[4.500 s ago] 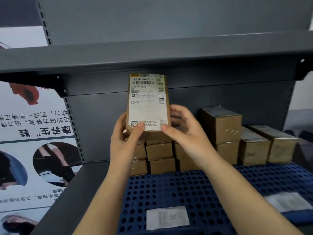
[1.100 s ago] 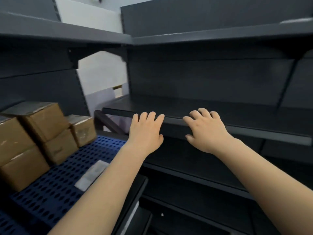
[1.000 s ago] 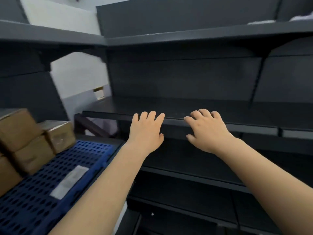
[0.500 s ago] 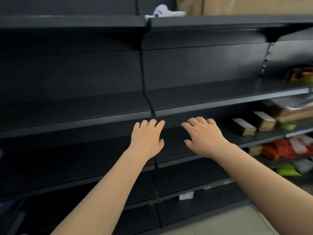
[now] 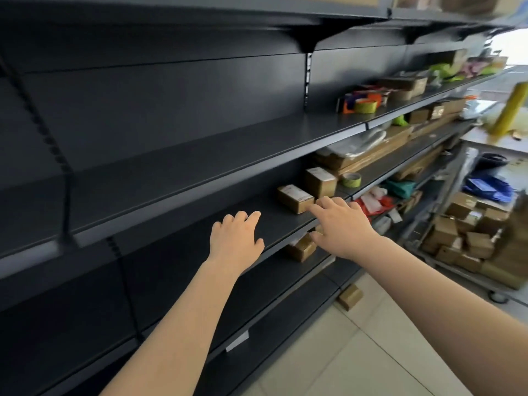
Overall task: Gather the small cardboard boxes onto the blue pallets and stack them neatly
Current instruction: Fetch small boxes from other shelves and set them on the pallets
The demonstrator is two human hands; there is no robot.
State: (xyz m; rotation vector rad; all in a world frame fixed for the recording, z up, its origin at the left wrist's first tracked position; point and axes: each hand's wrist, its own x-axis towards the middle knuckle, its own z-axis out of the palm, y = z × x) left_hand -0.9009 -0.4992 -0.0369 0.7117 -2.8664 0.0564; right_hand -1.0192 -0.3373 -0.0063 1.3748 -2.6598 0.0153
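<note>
Two small cardboard boxes sit on a dark shelf: a low one (image 5: 295,198) and a taller one (image 5: 320,182) behind it. My right hand (image 5: 340,227) is stretched out with loose fingers, its fingertips just short of the low box, holding nothing. My left hand (image 5: 235,238) hovers flat over the same shelf to the left, empty. Another small box (image 5: 301,248) lies on the shelf below, partly hidden by my right hand. One more box (image 5: 350,297) lies on the floor by the shelf foot. The blue pallets are out of view.
Dark metal shelving (image 5: 171,155) fills the left and centre. Tape rolls (image 5: 365,105), flat cartons and bags crowd the shelves further right. A wheeled cart (image 5: 471,241) heaped with cardboard boxes stands on the tiled floor (image 5: 343,352) at right.
The view has swung right, from the blue pallet with stacked boxes to the shelving. Both hands, which had held a labelled box, are now empty, and the right hand nears the shelf boxes.
</note>
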